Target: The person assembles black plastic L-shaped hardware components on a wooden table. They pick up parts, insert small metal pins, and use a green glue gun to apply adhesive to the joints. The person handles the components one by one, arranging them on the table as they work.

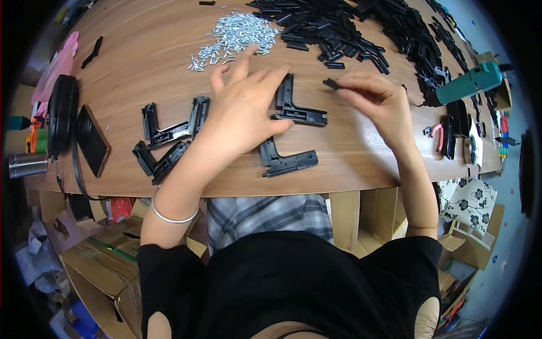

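Observation:
My right hand (381, 101) pinches a small black plastic piece (331, 83) between thumb and fingertips, just above the table. My left hand (248, 104) is spread, its index finger stretched toward a heap of small silver screws or pins (243, 33). Beside its thumb and little finger lies a black pistol-shaped plastic shell (305, 115), inner side up; whether the hand touches it I cannot tell. A second such shell (291, 163) lies closer to me. Left of my left forearm are more shells (169, 134), partly overlapped by the arm.
Black plastic parts (322, 28) are heaped at the far side and far right. A teal electric screwdriver (466, 83) lies at the right, near pink-handled pliers (437, 137). A phone (92, 140) and black case (62, 116) are at the left. Cardboard boxes (101, 271) stand below the table edge.

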